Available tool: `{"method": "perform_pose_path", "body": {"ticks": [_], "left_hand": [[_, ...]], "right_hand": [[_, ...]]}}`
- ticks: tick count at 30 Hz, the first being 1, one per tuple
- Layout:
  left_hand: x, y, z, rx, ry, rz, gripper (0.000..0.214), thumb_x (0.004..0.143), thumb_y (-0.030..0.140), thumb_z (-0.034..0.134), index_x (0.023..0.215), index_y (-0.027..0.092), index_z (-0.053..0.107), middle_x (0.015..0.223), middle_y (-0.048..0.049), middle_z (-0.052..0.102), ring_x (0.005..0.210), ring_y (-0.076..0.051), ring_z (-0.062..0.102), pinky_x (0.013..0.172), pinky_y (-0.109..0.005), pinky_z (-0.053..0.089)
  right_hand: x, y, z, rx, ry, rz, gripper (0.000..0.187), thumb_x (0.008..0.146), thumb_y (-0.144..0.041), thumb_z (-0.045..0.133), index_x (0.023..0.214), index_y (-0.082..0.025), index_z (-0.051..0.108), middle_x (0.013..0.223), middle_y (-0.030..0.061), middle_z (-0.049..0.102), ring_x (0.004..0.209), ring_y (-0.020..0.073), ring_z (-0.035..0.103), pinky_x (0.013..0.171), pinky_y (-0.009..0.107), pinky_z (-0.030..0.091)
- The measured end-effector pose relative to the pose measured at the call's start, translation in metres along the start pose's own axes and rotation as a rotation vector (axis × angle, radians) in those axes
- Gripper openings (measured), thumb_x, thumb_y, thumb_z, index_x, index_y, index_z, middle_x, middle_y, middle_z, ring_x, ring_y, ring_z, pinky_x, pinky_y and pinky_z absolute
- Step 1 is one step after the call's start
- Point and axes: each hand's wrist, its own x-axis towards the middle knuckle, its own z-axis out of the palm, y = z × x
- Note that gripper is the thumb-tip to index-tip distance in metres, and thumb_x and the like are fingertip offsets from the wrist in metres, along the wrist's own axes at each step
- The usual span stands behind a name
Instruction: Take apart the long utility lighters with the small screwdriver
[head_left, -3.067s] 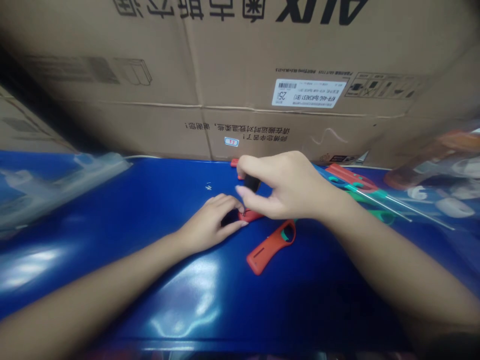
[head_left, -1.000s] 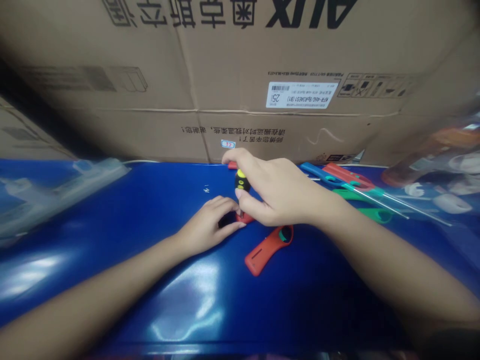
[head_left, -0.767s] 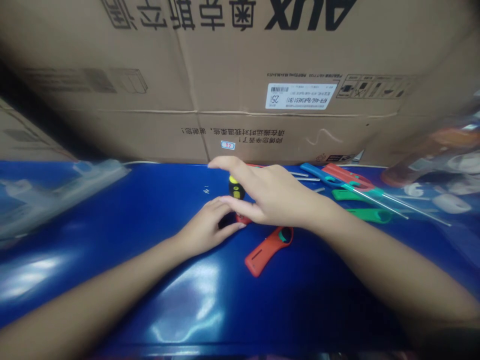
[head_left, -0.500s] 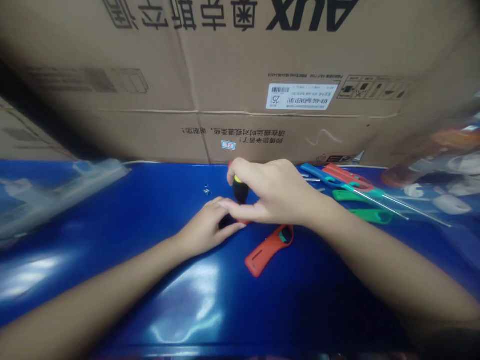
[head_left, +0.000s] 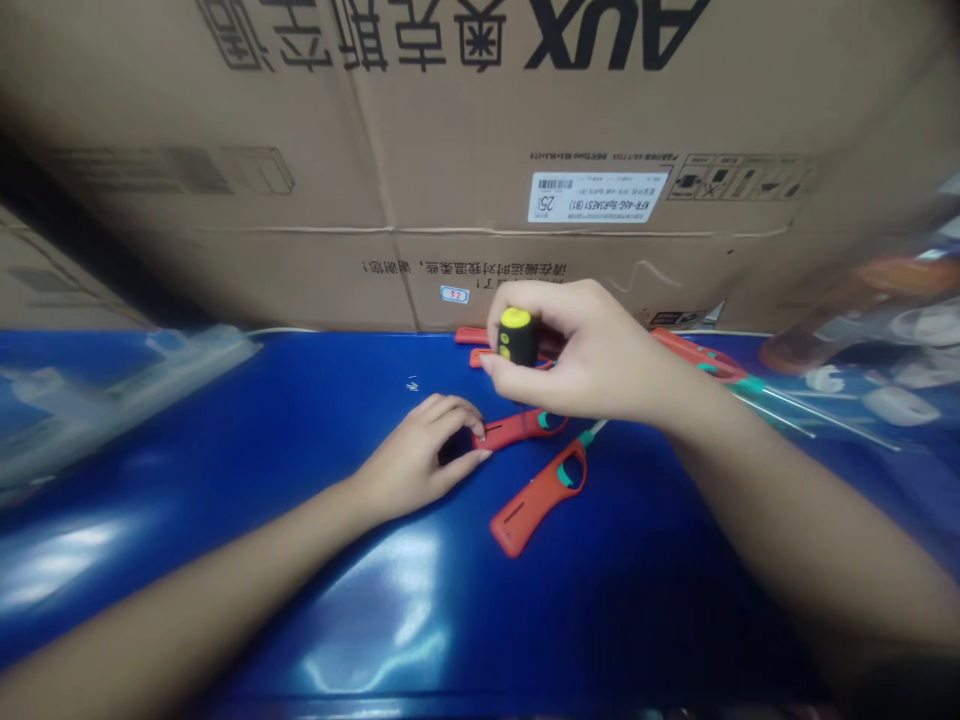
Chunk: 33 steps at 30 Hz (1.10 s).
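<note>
My right hand [head_left: 592,360] is closed round a short screwdriver with a black and yellow handle [head_left: 517,336], held upright above the blue table [head_left: 300,560]. My left hand [head_left: 420,455] rests on the table with its fingers curled, pinching the end of a red plastic handle piece [head_left: 517,428]. A second red handle piece [head_left: 536,495] with a teal trigger lies just to the right and nearer me.
A big cardboard box [head_left: 480,150] stands along the table's far edge. More red, blue and green long-nosed pieces [head_left: 720,375] lie to the right. Clear plastic bags sit at the left [head_left: 112,385] and the far right [head_left: 885,330].
My right hand has lifted the screwdriver up and to the right, off the red piece, which now shows. The left hand has stayed put.
</note>
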Motion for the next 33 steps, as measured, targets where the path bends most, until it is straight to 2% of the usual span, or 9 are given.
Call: {"method": "perform_pose_path", "body": {"ticks": [4, 6, 8, 10, 12, 15, 22, 28, 33], "left_hand": [[0.002, 0.006, -0.001, -0.009, 0.004, -0.020, 0.013, 0.097, 0.033, 0.059, 0.101, 0.021, 0.062, 0.108, -0.0068, 0.066, 0.103, -0.023, 0.059, 0.094, -0.039, 0.047], [0.002, 0.008, 0.001, -0.004, 0.020, -0.026, 0.013, 0.098, 0.033, 0.058, 0.100, 0.021, 0.062, 0.108, -0.0070, 0.066, 0.103, -0.023, 0.058, 0.093, -0.038, 0.046], [0.003, 0.008, 0.003, 0.000, 0.029, -0.031, 0.013, 0.098, 0.032, 0.057, 0.098, 0.020, 0.062, 0.105, -0.0071, 0.066, 0.100, -0.022, 0.058, 0.092, -0.038, 0.046], [0.003, 0.009, 0.004, -0.004, 0.034, -0.039, 0.012, 0.099, 0.031, 0.056, 0.097, 0.020, 0.062, 0.103, -0.0068, 0.066, 0.097, -0.022, 0.059, 0.090, -0.038, 0.047], [0.003, 0.008, 0.006, -0.017, 0.044, -0.044, 0.012, 0.099, 0.030, 0.056, 0.097, 0.020, 0.062, 0.100, -0.0063, 0.067, 0.095, -0.021, 0.060, 0.088, -0.037, 0.047], [0.004, 0.007, 0.005, -0.046, 0.057, -0.038, 0.012, 0.099, 0.028, 0.054, 0.095, 0.019, 0.062, 0.096, -0.0058, 0.066, 0.092, -0.019, 0.061, 0.085, -0.034, 0.049], [0.010, 0.001, -0.011, 0.051, -0.070, -0.038, 0.011, 0.099, 0.027, 0.051, 0.096, 0.020, 0.059, 0.090, -0.0033, 0.062, 0.078, -0.016, 0.060, 0.071, -0.028, 0.049], [0.026, 0.002, -0.024, 0.464, -0.238, 0.129, 0.022, 0.103, 0.027, 0.042, 0.091, 0.018, 0.060, 0.091, -0.0065, 0.059, 0.077, -0.020, 0.058, 0.071, -0.031, 0.046], [0.032, 0.005, -0.019, 0.642, -0.258, 0.140, 0.026, 0.102, 0.027, 0.044, 0.084, 0.017, 0.059, 0.082, -0.0078, 0.063, 0.072, -0.021, 0.061, 0.070, -0.032, 0.047]], "right_hand": [[0.001, 0.014, -0.003, -0.238, -0.118, 0.086, 0.009, 0.088, -0.023, 0.053, 0.086, -0.016, 0.059, 0.093, 0.0052, 0.059, 0.073, 0.0148, 0.049, 0.065, 0.028, 0.033], [0.001, 0.025, 0.001, -0.237, -0.214, 0.097, 0.014, 0.090, -0.018, 0.047, 0.095, -0.016, 0.060, 0.103, 0.0086, 0.060, 0.078, 0.0158, 0.052, 0.068, 0.028, 0.035], [0.001, 0.035, 0.006, -0.206, -0.369, 0.136, 0.017, 0.091, -0.017, 0.045, 0.099, -0.016, 0.060, 0.098, 0.0076, 0.062, 0.074, 0.0153, 0.052, 0.066, 0.028, 0.035], [0.000, 0.042, 0.012, -0.169, -0.571, 0.181, 0.015, 0.093, -0.026, 0.049, 0.094, -0.018, 0.062, 0.086, 0.0043, 0.064, 0.067, 0.0145, 0.051, 0.061, 0.027, 0.033], [0.000, 0.045, 0.017, -0.131, -0.768, 0.208, 0.025, 0.091, -0.044, 0.057, 0.088, -0.020, 0.062, 0.080, 0.0019, 0.065, 0.063, 0.0140, 0.050, 0.057, 0.027, 0.031], [0.000, 0.044, 0.026, -0.141, -0.924, 0.252, 0.036, 0.086, -0.056, 0.063, 0.091, -0.020, 0.063, 0.084, 0.0018, 0.067, 0.064, 0.0147, 0.053, 0.056, 0.027, 0.031], [0.002, 0.030, 0.035, -0.159, -0.940, 0.275, 0.033, 0.092, -0.047, 0.059, 0.106, -0.019, 0.065, 0.097, 0.0057, 0.072, 0.072, 0.0175, 0.060, 0.057, 0.027, 0.034], [0.003, 0.026, 0.036, -0.169, -0.928, 0.261, 0.034, 0.094, -0.047, 0.057, 0.107, -0.017, 0.066, 0.097, 0.0081, 0.073, 0.076, 0.0195, 0.062, 0.057, 0.028, 0.034], [0.002, 0.027, 0.036, -0.163, -0.925, 0.250, 0.033, 0.093, -0.045, 0.058, 0.108, -0.017, 0.066, 0.098, 0.0080, 0.074, 0.076, 0.0192, 0.063, 0.058, 0.028, 0.035]]}}
